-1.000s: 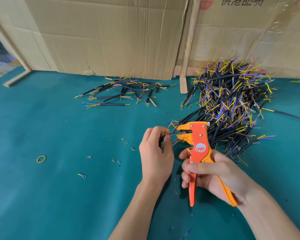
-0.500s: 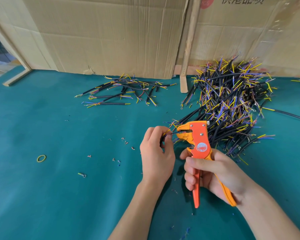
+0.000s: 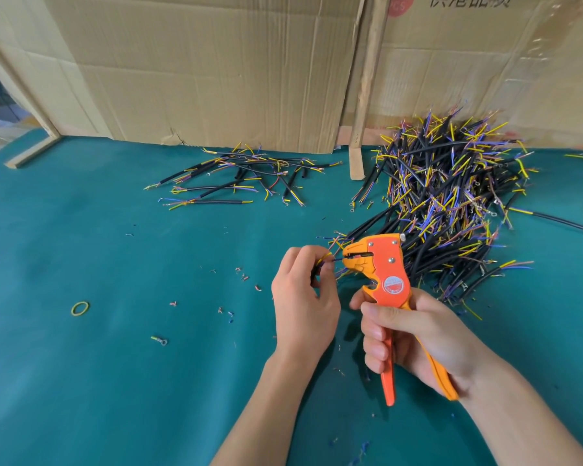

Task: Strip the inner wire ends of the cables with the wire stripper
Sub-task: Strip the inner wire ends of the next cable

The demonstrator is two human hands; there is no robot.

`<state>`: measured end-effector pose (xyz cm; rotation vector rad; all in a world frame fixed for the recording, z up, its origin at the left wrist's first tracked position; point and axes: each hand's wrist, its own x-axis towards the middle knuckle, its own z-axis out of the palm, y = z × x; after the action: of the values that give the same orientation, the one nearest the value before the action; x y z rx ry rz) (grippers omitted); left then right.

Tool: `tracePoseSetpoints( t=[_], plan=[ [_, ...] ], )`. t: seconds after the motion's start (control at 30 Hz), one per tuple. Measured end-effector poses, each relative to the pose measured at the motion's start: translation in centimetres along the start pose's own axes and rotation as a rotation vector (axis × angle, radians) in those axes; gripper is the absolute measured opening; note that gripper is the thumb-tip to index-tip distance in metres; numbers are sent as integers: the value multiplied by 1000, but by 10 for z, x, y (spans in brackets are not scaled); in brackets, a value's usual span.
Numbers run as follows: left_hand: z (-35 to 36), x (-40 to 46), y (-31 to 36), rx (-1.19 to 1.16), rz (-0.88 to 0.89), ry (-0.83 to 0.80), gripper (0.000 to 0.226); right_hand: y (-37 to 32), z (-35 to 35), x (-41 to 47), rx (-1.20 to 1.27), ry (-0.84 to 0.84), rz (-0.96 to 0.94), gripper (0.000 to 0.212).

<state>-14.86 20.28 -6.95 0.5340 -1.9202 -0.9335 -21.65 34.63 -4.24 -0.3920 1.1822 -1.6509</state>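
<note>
Right hand (image 3: 418,334) wraps the two handles of the orange wire stripper (image 3: 386,274), fingers curled round the front handle, palm against the rear one; tool stands nearly upright, head up, nose pointing left. Left hand (image 3: 303,301) just beside it, fingers curled, pinching a short cable (image 3: 320,264) near its end; a thin dark inner wire runs from the fingertips straight into the stripper's mouth, yellow wire ends fan out above the pinch. Can't tell whether the blades are biting the wire. Both hands sit above the green table mat (image 3: 81,381), which has small insulation scraps (image 3: 243,275) scattered left of the hands, a ring terminal (image 3: 159,340) and a yellow rubber band (image 3: 80,308) further left. Behind the stripper, to the right: big pile of black cables (image 3: 451,196) with yellow and blue-purple inner wires. Further back left: smaller, flatter group of cables (image 3: 239,179). At the back, cardboard sheets (image 3: 216,68) stand along the table edge, a wooden strip (image 3: 364,89) upright between them.
</note>
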Motion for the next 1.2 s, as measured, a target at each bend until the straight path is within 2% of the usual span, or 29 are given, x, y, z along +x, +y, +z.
tracePoseSetpoints(
  t=[0.2, 0.33, 0.43, 0.57, 0.73, 0.83, 1.03, 1.2],
  plan=[
    [0, 0, -1, -8, -9, -9, 11, 0, 3, 0, -5, 26, -6, 21],
    [2, 0, -1, -12, -33, -44, 11, 1, 4, 2, 0, 120, -55, 32],
    [3, 0, -2, -1, -51, -69, 9, 0, 6, 1, 24, 102, -71, 30],
    [2, 0, 0, -47, -105, -60, 9, -2, 6, -3, 66, -36, -71, 54],
    [0, 1, 2, -161, -173, -75, 13, -8, -3, -4, 100, 18, -76, 60],
    [-2, 3, 3, -218, -247, -87, 17, -11, -9, -3, 103, 41, -60, 73],
    [-4, 6, 1, -201, -272, -73, 21, -10, -12, -6, 86, -30, -11, 57],
    [-3, 5, 0, -155, -255, -93, 18, -8, 0, -2, 118, 51, 49, 45]
  ],
)
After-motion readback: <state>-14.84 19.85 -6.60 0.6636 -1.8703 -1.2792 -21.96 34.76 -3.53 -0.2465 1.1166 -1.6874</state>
